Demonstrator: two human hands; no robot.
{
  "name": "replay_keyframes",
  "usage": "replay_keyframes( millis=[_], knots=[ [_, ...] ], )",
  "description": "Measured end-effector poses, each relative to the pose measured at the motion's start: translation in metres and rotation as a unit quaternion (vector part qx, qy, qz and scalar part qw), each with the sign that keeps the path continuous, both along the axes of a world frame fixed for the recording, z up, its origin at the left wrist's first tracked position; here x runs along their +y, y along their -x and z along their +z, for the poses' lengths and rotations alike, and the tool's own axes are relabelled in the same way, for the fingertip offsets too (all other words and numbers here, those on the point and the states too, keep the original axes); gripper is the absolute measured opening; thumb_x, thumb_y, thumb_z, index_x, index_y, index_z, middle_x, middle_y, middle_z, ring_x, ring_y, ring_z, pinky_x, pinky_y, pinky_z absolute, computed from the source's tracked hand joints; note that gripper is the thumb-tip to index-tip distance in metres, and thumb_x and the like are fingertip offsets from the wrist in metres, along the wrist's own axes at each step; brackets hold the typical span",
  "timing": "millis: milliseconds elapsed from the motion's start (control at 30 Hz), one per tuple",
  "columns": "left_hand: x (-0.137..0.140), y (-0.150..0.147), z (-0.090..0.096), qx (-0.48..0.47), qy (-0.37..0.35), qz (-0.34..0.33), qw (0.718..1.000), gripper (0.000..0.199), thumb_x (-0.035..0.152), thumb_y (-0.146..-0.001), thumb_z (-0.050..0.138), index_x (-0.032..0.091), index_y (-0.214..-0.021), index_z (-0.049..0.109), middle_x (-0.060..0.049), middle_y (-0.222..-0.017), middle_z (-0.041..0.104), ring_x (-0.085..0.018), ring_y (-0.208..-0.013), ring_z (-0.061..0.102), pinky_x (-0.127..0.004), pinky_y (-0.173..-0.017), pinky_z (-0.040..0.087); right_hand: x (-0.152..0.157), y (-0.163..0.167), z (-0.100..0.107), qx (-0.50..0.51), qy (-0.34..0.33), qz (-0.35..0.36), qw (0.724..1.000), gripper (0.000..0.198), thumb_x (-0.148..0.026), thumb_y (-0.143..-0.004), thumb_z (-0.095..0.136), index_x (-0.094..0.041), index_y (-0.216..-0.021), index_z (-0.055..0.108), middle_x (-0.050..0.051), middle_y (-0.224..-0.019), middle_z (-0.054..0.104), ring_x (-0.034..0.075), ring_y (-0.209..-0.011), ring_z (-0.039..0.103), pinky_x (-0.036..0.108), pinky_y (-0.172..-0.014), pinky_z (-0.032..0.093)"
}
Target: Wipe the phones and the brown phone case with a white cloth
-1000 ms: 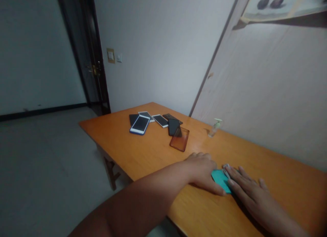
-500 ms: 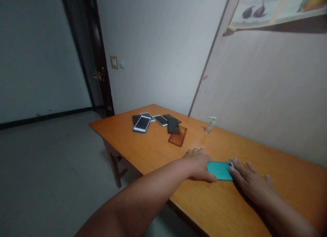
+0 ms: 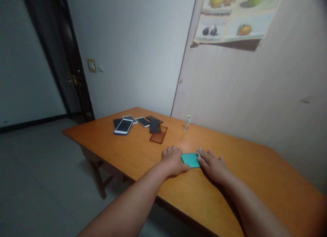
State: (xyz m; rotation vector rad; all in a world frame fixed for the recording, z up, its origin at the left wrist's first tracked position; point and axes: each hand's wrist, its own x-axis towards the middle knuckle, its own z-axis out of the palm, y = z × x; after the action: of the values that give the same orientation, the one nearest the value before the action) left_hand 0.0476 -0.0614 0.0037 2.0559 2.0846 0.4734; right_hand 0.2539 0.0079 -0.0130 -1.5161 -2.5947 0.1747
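A flat teal phone case (image 3: 191, 160), perhaps with a phone in it, lies on the wooden table (image 3: 230, 203) between my hands. My left hand (image 3: 174, 161) is closed around its left end, thumb along the near edge and fingers at the far side. Across the right end rests my right hand (image 3: 213, 164), palm down. Pinched under its fingertips is a small whitish cloth (image 3: 198, 153), mostly hidden, pressed against the teal surface.
Left of my hands are a translucent brown phone case (image 3: 158, 135), a phone in a blue case (image 3: 123, 126), a white phone (image 3: 143, 122) and several others. A small pump bottle (image 3: 187, 123) stands near the wall. The table's front edge runs under my forearms.
The camera view has turned right and up, so everything sits farther left in the picture. Both hands keep about the same places on the teal case.
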Motion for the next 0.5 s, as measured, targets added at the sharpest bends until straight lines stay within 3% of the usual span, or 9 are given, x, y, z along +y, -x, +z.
replay_keyframes(
  millis=[100, 200, 267, 367, 500],
  knots=[
    [-0.002, -0.002, -0.001, -0.015, 0.005, 0.017, 1.0, 0.062, 0.063, -0.063, 0.069, 0.023, -0.109, 0.06, -0.01, -0.119, 0.058, -0.033, -0.115, 0.052, -0.042, -0.095, 0.043, -0.011, 0.009, 0.004, 0.02, 0.004, 0.066, 0.998, 0.055, -0.05, -0.102, 0.028, -0.028, -0.151, 0.039, 0.006, -0.158, 0.036, 0.034, -0.149, 0.021, 0.073, -0.112, 0.013],
    [-0.009, -0.003, -0.003, -0.039, -0.025, 0.026, 0.999, 0.058, 0.058, -0.063, 0.072, 0.023, -0.108, 0.057, -0.009, -0.117, 0.059, -0.032, -0.115, 0.053, -0.039, -0.092, 0.042, -0.017, 0.019, 0.008, 0.07, -0.015, 0.119, 0.99, 0.047, -0.045, -0.102, 0.034, -0.032, -0.145, 0.049, 0.006, -0.152, 0.046, 0.03, -0.144, 0.034, 0.067, -0.115, 0.011],
    [-0.014, -0.004, -0.004, -0.067, -0.054, 0.024, 0.996, 0.055, 0.049, -0.065, 0.074, 0.024, -0.11, 0.054, -0.007, -0.112, 0.062, -0.03, -0.11, 0.056, -0.038, -0.089, 0.042, -0.013, 0.019, 0.01, 0.115, -0.054, 0.103, 0.987, 0.04, -0.04, -0.101, 0.04, -0.031, -0.136, 0.059, 0.007, -0.143, 0.056, 0.03, -0.137, 0.046, 0.065, -0.115, 0.016],
    [-0.022, -0.006, -0.004, -0.112, -0.089, 0.014, 0.99, 0.049, 0.034, -0.07, 0.071, 0.026, -0.114, 0.051, -0.003, -0.101, 0.066, -0.027, -0.101, 0.061, -0.038, -0.087, 0.04, 0.0, 0.009, 0.013, 0.19, -0.108, 0.053, 0.974, 0.035, -0.034, -0.097, 0.046, -0.025, -0.122, 0.069, 0.008, -0.127, 0.068, 0.027, -0.119, 0.061, 0.05, -0.107, 0.037],
    [-0.028, -0.007, -0.004, -0.156, -0.14, 0.012, 0.978, 0.042, 0.019, -0.075, 0.064, 0.026, -0.115, 0.052, 0.001, -0.098, 0.069, -0.023, -0.1, 0.062, -0.036, -0.088, 0.038, 0.012, -0.003, 0.019, 0.273, -0.134, -0.018, 0.952, 0.037, -0.038, -0.094, 0.049, -0.019, -0.118, 0.07, 0.009, -0.114, 0.072, 0.024, -0.105, 0.064, 0.037, -0.091, 0.047]
  ],
)
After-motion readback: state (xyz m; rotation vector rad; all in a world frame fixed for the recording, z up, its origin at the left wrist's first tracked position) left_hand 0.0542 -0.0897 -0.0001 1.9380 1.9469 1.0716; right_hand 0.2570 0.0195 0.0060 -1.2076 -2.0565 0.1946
